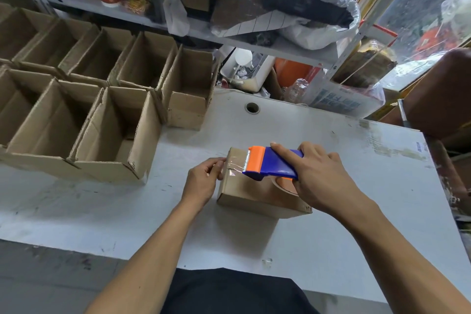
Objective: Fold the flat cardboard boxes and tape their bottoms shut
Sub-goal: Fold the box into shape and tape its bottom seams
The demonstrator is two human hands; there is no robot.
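Note:
A small cardboard box (251,192) stands bottom-up on the white table (331,224). My right hand (321,177) grips a blue and orange tape dispenser (270,164) lying across the box's top. A strip of clear tape (234,164) runs from the dispenser's orange blade over the box's left edge. My left hand (204,181) pinches the tape's end against the box's left side. The tape roll shows only partly under my right hand.
Several folded open boxes (114,120) stand in rows on the table's left half. One more open box (188,89) stands at the back middle. Behind the table, a metal shelf (267,46) holds bags and clutter. A round cable hole (252,108) sits near the far edge.

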